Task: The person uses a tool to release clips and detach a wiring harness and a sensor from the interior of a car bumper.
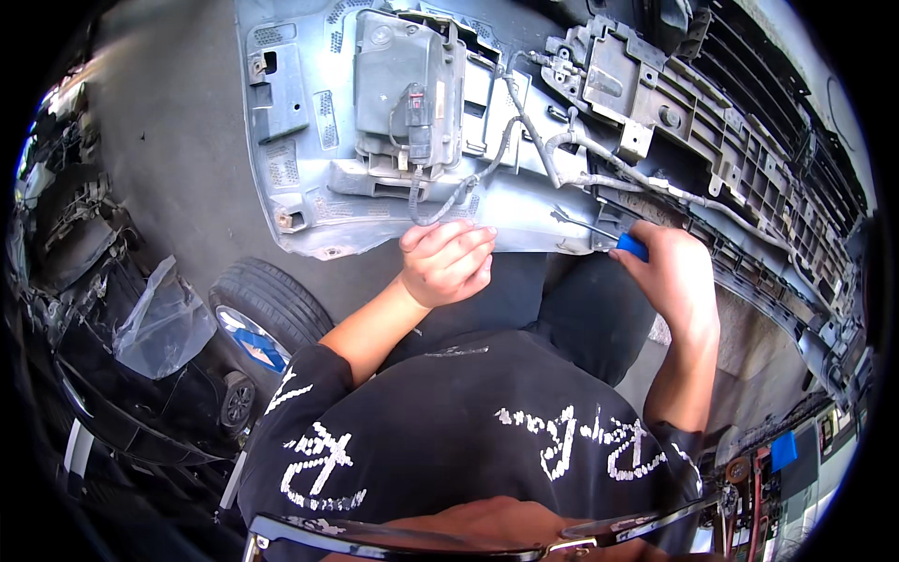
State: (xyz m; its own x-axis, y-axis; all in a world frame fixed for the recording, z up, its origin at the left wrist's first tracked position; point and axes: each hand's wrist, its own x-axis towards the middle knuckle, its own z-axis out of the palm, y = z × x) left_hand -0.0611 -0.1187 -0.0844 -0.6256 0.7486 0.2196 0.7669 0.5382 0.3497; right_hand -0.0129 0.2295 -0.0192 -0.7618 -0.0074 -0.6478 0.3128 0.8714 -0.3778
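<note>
grey concrete floor [178,140] lies under a detached grey car bumper [524,201]. my left hand [448,262] curls closed on its lower edge; my right hand [676,276] grips a blue-handled screwdriver [609,236], tip at the bumper's inner face. a tyre [267,300] lies nearby.

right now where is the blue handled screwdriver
In the head view, the blue-handled screwdriver is right of centre, gripped in the right hand, its shaft pointing left at the lower edge of the grey bumper.
</note>
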